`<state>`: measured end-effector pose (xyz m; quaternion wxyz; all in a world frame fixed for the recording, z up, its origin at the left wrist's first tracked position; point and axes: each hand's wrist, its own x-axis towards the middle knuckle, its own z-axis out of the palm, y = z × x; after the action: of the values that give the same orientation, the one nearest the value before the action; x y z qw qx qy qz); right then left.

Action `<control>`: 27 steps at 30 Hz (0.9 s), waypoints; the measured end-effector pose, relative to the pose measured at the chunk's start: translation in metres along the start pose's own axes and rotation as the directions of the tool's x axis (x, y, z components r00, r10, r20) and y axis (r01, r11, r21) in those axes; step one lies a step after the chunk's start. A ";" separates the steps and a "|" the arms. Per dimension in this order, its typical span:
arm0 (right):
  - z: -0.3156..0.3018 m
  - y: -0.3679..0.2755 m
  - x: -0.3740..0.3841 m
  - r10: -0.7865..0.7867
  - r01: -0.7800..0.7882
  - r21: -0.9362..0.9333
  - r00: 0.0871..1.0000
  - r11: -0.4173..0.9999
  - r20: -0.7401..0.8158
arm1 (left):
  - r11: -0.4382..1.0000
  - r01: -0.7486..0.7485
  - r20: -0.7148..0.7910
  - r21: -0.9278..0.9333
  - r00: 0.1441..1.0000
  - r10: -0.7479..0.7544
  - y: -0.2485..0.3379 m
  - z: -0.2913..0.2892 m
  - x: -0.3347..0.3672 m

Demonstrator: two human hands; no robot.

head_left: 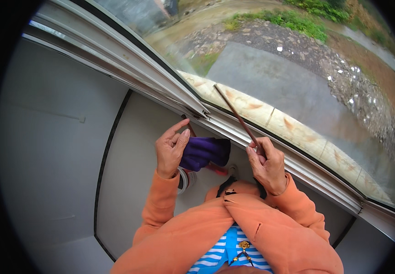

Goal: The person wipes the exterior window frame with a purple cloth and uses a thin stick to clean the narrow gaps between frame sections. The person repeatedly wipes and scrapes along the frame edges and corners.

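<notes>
My right hand [269,164] is closed round the lower end of a thin brown stick, chopstick-like [235,112]. It slants up and to the left, its far end over the window glass. Farther left, my left hand [172,150] grips a dark purple cloth [204,153] that hangs to the right of the fingers. A second dark brown stick [191,126] shows between my left fingertips and the cloth; its lower part is hidden. Both hands are just on the near side of the sliding window's white frame track [270,150].
A white bucket [189,179] stands on the floor below my left hand, partly covered. Something red [218,169] lies beside it, near my shoe [232,171]. A grey wall panel [60,137] is at left. Outside the glass are a tiled ledge [293,128] and rubble.
</notes>
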<state>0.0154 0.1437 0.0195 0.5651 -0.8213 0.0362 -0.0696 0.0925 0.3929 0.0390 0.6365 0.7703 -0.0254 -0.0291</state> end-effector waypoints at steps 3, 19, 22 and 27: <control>0.012 -0.013 0.026 -0.206 0.211 0.197 0.977 0.957 -0.049 | 0.996 0.012 -0.017 -0.083 1.000 -0.014 -0.017 0.014 0.011; 0.091 -0.067 0.120 -0.421 0.424 0.103 0.906 0.900 -0.050 | -0.061 0.369 0.372 -0.927 0.927 -0.051 -0.072 0.086 0.033; 0.096 -0.067 0.121 -0.393 0.402 0.114 0.914 0.908 -0.096 | -0.119 0.377 0.391 -0.918 0.911 -0.132 -0.072 0.086 0.036; 0.102 -0.069 0.121 -0.462 0.472 0.016 0.868 0.881 -0.179 | -0.152 0.337 0.342 -0.929 0.939 -0.009 -0.073 0.091 0.041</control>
<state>0.1491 0.2461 0.0570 0.5504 -0.7795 -0.1176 -0.2750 0.1260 0.3139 -0.0502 0.9771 0.0192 0.0394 -0.2081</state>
